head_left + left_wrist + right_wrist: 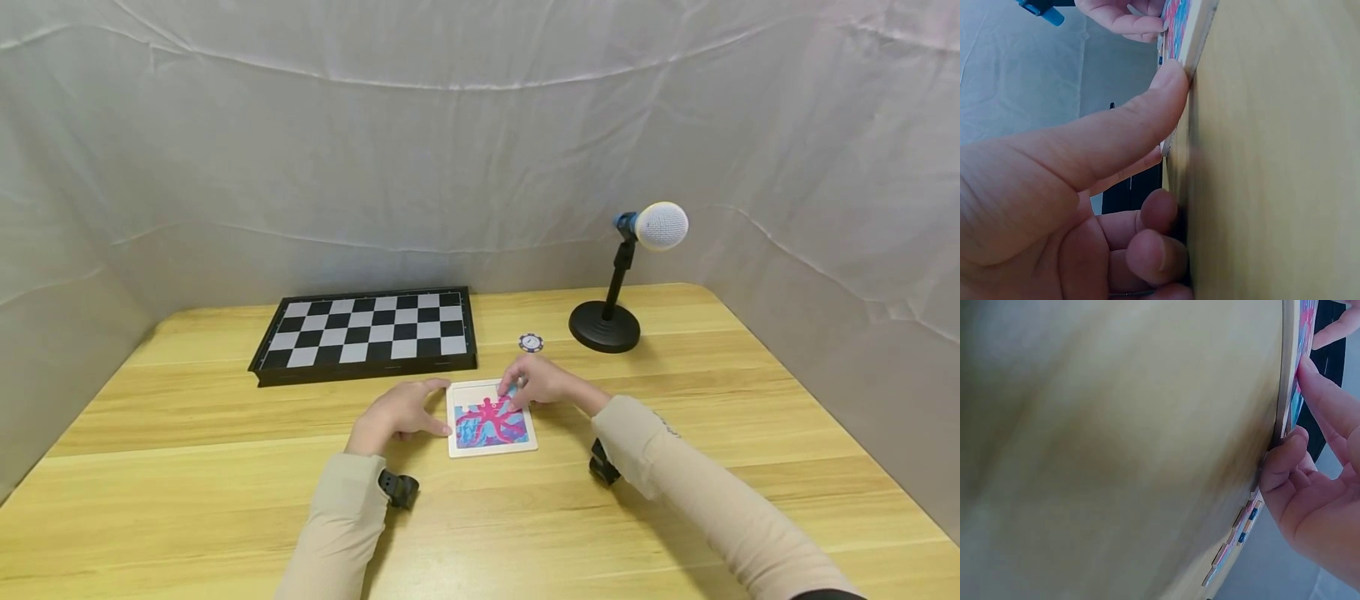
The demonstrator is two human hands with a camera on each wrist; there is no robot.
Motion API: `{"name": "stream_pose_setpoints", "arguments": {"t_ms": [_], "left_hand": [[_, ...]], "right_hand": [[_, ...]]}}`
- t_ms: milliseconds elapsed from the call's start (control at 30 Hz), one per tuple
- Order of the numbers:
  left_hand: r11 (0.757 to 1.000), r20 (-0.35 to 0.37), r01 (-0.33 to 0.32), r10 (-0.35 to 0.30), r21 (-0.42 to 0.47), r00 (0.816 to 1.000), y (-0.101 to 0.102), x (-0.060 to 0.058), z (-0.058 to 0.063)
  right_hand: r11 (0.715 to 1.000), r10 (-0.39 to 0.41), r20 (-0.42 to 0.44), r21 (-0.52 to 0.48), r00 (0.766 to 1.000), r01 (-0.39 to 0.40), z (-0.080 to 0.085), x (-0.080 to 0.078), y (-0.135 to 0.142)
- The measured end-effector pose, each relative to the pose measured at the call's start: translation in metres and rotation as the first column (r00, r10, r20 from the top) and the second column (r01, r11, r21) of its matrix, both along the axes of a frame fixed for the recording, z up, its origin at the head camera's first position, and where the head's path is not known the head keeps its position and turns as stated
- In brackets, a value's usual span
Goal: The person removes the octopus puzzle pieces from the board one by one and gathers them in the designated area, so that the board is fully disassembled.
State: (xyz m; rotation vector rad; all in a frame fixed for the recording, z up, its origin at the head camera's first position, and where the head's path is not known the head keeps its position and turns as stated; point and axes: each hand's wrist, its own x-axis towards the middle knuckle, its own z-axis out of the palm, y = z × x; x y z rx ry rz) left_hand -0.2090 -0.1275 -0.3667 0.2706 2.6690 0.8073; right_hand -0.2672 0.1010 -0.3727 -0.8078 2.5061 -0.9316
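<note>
A square jigsaw puzzle (492, 419) in a pale frame shows a pink octopus on blue and purple, with a bare strip of tray along its upper left. At the frame's left side rests my left hand (399, 411). Its thumb (1169, 78) touches the frame's edge and its forefinger reaches the upper left corner; the other fingers are bent beside the table. Over the upper right of the puzzle, my right hand (542, 379) holds a small blue jigsaw piece (512, 390) between thumb and forefinger, against the picture. The fingers partly cover that piece.
Loose jigsaw pieces (1219, 556) lie beyond my right hand, hidden from the head view. A poker chip (531, 342) is behind the puzzle. A black-framed chessboard (367, 329) lies at the back left, and a microphone on a stand (604, 327) stands at the back right.
</note>
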Motion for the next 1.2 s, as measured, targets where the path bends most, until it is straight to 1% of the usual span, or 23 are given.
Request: {"name": "stream_pose_setpoints", "arguments": {"t_ms": [100,233,400,600,767,867,1000,1200], "left_hand": [[1.000,-0.002,0.002,-0.002,-0.003,1.000,0.0005,0.0000,0.0002],[1.000,-0.007,0.002,-0.002,-0.015,1.000,0.0013,-0.0001,0.0011],[1.000,-0.012,0.004,-0.004,-0.028,1.000,0.0014,-0.0005,0.0009],[0.999,-0.009,0.006,-0.006,-0.035,1.000,0.0016,-0.0012,0.0004],[1.000,-0.004,0.008,-0.008,-0.027,1.000,0.0012,-0.0022,-0.0006],[1.000,-0.001,0.008,-0.008,-0.024,1.000,0.0007,-0.0028,-0.0009],[1.000,-0.003,0.009,-0.009,-0.024,1.000,0.0005,-0.0032,-0.0011],[1.000,-0.002,0.011,-0.011,-0.022,1.000,0.0007,-0.0028,-0.0019]], "right_hand": [[1.000,0.015,-0.017,-0.002,1.000,-0.015,0.0001,-0.0002,0.0003],[1.000,0.014,-0.026,-0.013,1.000,-0.014,0.0008,-0.0003,-0.0005],[1.000,0.007,-0.053,0.010,0.999,-0.006,0.0015,0.0002,-0.0011],[1.000,0.005,-0.048,0.013,0.999,-0.005,0.0017,0.0002,-0.0033],[0.999,0.023,-0.054,0.030,0.998,-0.021,0.0042,0.0012,-0.0047],[0.999,0.037,-0.073,0.039,0.997,-0.034,0.0047,0.0009,-0.0042],[0.999,0.046,-0.077,0.025,0.996,-0.044,0.0049,0.0002,-0.0024],[0.999,0.032,-0.046,-0.020,0.998,-0.033,0.0046,-0.0004,0.0006]]}}
